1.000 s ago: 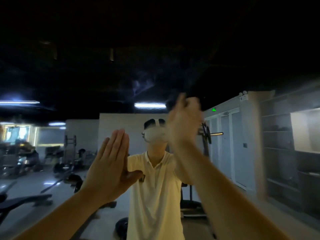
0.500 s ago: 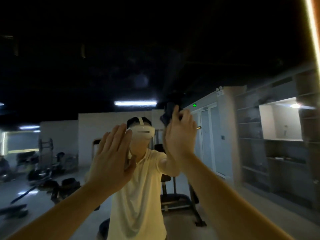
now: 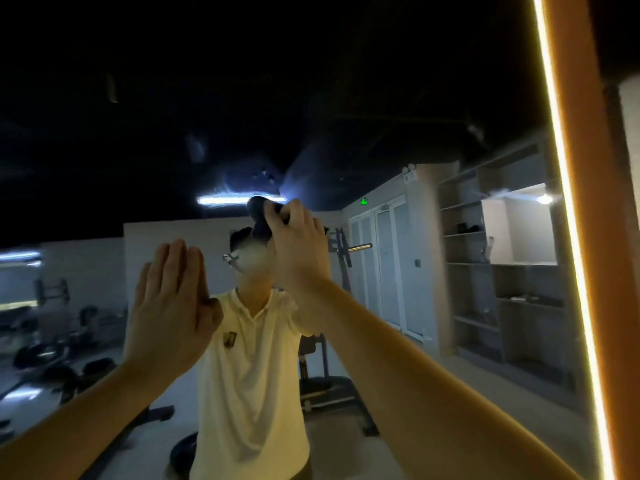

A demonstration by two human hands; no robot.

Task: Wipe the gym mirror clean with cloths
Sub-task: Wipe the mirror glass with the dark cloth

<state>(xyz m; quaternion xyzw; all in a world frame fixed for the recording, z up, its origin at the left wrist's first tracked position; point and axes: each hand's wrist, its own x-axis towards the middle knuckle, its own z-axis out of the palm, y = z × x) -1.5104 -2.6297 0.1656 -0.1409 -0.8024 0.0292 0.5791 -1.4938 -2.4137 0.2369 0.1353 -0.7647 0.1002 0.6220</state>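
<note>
Mirror [image 3: 398,98] fills nearly the whole view, straight ahead of the person, bounded on the right by an orange frame [image 3: 585,202] with a glowing light strip [image 3: 554,133]. Its glass reflects a gym room and the person's pale shirt [image 3: 252,375]. The left hand [image 3: 169,306] is held flat to the glass, fingers straight and together. The right hand [image 3: 298,247], higher up, curls its fingers round a dark cloth [image 3: 258,216] against the glass.
</note>
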